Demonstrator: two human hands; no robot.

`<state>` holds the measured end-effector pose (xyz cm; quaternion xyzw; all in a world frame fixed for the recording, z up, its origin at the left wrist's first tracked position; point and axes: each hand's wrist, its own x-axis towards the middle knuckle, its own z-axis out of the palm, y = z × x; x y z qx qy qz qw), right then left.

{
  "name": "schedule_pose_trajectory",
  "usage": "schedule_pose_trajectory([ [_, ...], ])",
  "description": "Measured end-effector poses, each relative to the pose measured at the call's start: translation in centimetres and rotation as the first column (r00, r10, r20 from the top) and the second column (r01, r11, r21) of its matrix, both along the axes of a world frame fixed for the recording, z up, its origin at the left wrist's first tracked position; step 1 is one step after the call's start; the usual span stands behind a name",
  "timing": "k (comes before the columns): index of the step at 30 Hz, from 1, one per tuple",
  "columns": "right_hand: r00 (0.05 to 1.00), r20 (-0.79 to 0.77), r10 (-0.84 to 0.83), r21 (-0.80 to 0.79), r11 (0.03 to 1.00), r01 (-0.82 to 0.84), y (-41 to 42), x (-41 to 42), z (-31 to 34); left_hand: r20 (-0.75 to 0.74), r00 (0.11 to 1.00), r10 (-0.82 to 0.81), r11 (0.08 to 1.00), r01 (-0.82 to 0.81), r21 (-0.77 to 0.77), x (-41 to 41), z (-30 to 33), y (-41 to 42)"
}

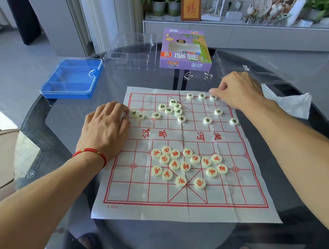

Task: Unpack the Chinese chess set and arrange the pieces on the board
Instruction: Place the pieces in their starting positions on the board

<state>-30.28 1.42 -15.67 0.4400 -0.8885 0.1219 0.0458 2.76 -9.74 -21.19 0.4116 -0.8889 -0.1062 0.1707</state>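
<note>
Head camera view, looking down at a round dark glass table (65, 115) where a person is setting up Chinese chess. A white paper board (185, 210) with a red grid lies flat in the middle. Behind it sit an emptied purple box (184, 51), a blue tray (71, 78) under a clear lid, a clear plastic insert (133, 50) and a loose plastic bag (253, 67), so the unpacking looks finished.

Arranging has only begun. On the far half, three black-lettered pieces (201, 96) stand in a row along the back line, and a few more sit spaced out on grid points toward the right. A small clump of black pieces (173, 108) remains unsorted near the far centre. On the near half, the red-lettered pieces (186, 166) lie in one loose heap, none of them placed; the whole red side is still to do.

The right hand (239, 91) reaches to the far right end of the back line, fingers curled together at the piece there (213, 97). It seems to be pinching or nudging that piece, though whether it actually grips it cannot be told. The left hand (105, 126) lies palm down on the board's left edge, fingers loosely bent and holding nothing, its fingertips just beside two black pieces (137, 114). A red string bracelet (89, 154) circles that wrist.
</note>
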Motion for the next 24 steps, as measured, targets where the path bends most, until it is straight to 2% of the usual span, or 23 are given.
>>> schedule_pose_trajectory([
  [3,0.996,-0.032,0.079,-0.071,0.994,-0.081,0.51,-0.57,0.53,0.000,1.000,0.000,1.000,0.000,0.003,0.00,0.00,-0.02],
  [8,0.971,0.018,0.240,0.051,0.969,-0.241,0.75,-0.92,0.22,-0.001,1.000,0.003,1.000,-0.003,0.003,-0.02,0.08,0.05],
  [24,0.967,-0.040,0.251,0.086,0.965,-0.247,0.26,-0.89,-0.12,0.003,1.000,0.004,1.000,-0.004,-0.001,-0.07,0.04,-0.03],
])
